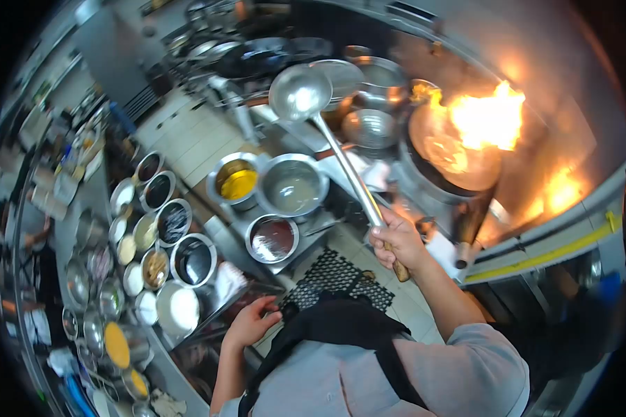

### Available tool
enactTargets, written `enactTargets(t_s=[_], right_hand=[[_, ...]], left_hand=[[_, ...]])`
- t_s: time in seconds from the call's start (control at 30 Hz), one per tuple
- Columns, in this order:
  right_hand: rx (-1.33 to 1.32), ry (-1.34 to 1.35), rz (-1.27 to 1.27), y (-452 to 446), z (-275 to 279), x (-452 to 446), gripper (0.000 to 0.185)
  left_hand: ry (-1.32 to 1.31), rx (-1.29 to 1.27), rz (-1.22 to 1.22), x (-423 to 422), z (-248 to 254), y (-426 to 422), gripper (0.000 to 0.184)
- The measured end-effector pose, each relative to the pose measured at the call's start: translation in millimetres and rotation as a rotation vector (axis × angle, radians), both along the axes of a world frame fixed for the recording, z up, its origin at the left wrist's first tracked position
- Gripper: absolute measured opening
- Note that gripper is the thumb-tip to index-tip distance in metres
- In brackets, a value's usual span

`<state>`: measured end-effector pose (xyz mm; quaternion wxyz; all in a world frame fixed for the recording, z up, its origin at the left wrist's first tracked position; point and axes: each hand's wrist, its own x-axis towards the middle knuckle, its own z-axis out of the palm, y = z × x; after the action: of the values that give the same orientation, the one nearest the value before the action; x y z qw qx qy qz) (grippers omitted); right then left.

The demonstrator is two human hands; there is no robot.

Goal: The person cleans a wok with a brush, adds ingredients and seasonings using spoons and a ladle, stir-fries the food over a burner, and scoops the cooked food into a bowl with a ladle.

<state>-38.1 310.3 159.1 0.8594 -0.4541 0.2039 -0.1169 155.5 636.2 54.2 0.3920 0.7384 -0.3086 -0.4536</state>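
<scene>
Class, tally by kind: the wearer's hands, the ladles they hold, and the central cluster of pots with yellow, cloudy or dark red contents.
Hands, left hand and right hand: 2
Ladle: 1
Pots, yellow pot, cloudy pot and red pot: 3
Total: 6

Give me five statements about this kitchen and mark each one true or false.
1. The right hand grips a ladle. True.
2. The left hand is stirring a pot. False: it is empty, away from the pots.
3. Flames rise at the wok. True.
4. The ladle's bowl is down inside the wok. False: it is raised in the air, well away from the wok.
5. The yellow liquid is in a metal pot. True.
</scene>
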Motion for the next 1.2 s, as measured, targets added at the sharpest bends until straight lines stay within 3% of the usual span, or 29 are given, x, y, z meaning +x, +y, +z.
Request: enactTargets(t_s=[0.1, 0.3, 0.4, 0.53, 0.67, 1.2], right_hand=[[-0.010, 0.081, 0.186, 53, -13, 64, 0.053], [-0.088, 0.200, 0.328, 137, -22, 194, 0.048], [-0.275, 0.224, 0.378, 164, -24, 259, 0.027], [-0.586, 0.206, 0.380, 185, -47, 320, 0.021], [-0.714, 0.246, 0.356, 198, -56, 349, 0.019], [-0.282, 0.286, 0.333, 205, -29, 346, 0.016]], left_hand=[[-0.017, -0.029, -0.023, 33, 0, 32, 0.055], [0.106, -0.055, 0.052, 80, 21, 83, 0.056], [0.241, -0.110, 0.104, 93, 28, 107, 0.048], [0.212, -0.142, 0.099, 104, 19, 130, 0.055], [0.175, -0.098, 0.091, 111, 25, 140, 0.055], [0.182, -0.104, 0.148, 128, 28, 149, 0.051]])
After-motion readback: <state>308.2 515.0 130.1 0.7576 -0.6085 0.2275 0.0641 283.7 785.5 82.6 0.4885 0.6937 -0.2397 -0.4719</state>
